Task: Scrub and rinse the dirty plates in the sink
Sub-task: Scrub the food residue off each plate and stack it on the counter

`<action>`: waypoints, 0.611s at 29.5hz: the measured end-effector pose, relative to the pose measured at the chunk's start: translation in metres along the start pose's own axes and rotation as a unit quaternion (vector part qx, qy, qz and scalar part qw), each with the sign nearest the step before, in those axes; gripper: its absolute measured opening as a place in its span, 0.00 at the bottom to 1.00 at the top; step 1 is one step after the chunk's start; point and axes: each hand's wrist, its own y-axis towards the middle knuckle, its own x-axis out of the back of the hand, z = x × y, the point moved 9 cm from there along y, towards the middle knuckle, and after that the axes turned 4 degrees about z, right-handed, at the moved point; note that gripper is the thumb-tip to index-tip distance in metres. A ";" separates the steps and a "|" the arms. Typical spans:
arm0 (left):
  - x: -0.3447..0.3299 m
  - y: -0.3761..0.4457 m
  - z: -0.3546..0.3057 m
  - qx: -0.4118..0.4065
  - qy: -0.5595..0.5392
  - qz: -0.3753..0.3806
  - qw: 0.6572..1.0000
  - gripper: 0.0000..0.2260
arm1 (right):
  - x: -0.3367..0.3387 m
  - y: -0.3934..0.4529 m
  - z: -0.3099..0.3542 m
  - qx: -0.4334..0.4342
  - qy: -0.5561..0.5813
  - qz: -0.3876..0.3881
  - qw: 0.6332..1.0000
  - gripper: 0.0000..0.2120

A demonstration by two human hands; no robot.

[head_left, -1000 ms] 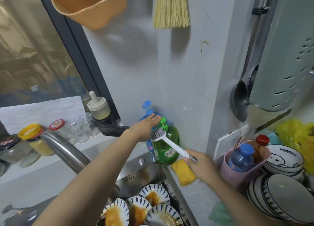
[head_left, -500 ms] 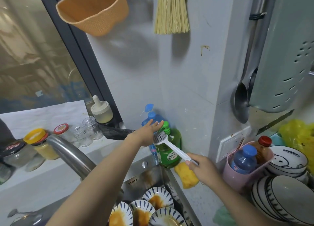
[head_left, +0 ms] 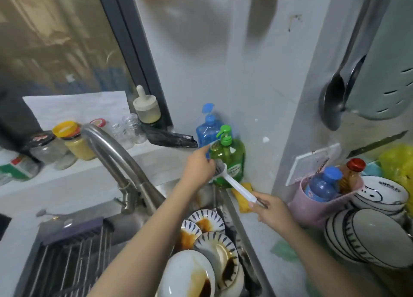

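Far left on the ledge [head_left: 67, 173]: jars [head_left: 74, 143] with coloured lids, lined up along the window. Below them, a wire rack [head_left: 73, 261] laid over the left part of the sink. Next, a curved steel tap [head_left: 116, 158] arching toward the middle.

Centre bottom, in the sink basin: dirty plates [head_left: 207, 243] with blue-leaf rims, overlapping one another, all smeared with brown sauce, none scrubbed yet by the look of it.

Above the plates, left hand [head_left: 200, 166] stretched out to the brush bristles, beside the green soap bottle [head_left: 228, 158]; fingers partly hidden behind the brush head, so grip or mere touch cannot be told. Blue bottle [head_left: 209, 129] just behind the green one, against the wall.

Right of that, a white brush [head_left: 232, 180], head up near the pump bottle, handle slanting down into the right hand [head_left: 271, 209], fingers curled round the handle end. Yellow sponge [head_left: 244, 198] on the counter under the handle.

Further right: pink tub [head_left: 312, 207] with bottles, then stacked clean bowls [head_left: 368, 238].

Likely step: soaping the brush. Risks from here: green bottle knocked over or into the basin by a sideways push from hand or brush head; soap missing the bristles and landing on the counter; the leaning plates sliding and chipping if bumped on the way down.
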 end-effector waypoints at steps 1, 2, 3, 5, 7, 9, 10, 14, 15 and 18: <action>-0.003 -0.006 0.005 0.009 -0.013 -0.002 1.000 0.21 | 0.000 -0.001 -0.001 -0.008 0.000 -0.001 1.000 0.13; -0.014 -0.026 0.028 0.035 -0.023 0.001 0.999 0.20 | -0.013 -0.010 -0.013 -0.025 -0.017 0.019 0.999 0.14; -0.022 -0.034 0.038 0.044 -0.023 0.001 0.999 0.20 | -0.015 -0.013 -0.018 -0.034 -0.023 0.015 0.999 0.14; -0.042 -0.059 0.068 0.076 -0.013 0.015 0.997 0.21 | -0.025 -0.026 -0.033 -0.051 -0.037 0.016 0.998 0.14; -0.060 -0.086 0.108 0.121 -0.027 0.028 0.992 0.20 | -0.049 -0.037 -0.047 -0.073 -0.059 0.040 0.995 0.12; -0.076 -0.108 0.145 0.170 -0.052 0.036 0.983 0.19 | -0.063 -0.047 -0.057 -0.085 -0.059 0.046 0.994 0.12; -0.081 -0.118 0.166 0.197 -0.064 0.040 0.977 0.18 | -0.073 -0.050 -0.062 -0.091 -0.060 0.051 0.993 0.12; -0.088 -0.156 0.239 0.283 -0.062 0.036 0.957 0.16 | -0.110 -0.060 -0.081 -0.116 -0.105 0.087 0.984 0.10; -0.091 -0.165 0.260 0.303 -0.059 0.043 0.950 0.16 | -0.120 -0.062 -0.083 -0.115 -0.119 0.093 0.982 0.11; -0.103 -0.188 0.306 0.350 -0.037 0.077 0.933 0.13 | -0.136 -0.073 -0.077 -0.101 -0.213 0.102 0.967 0.11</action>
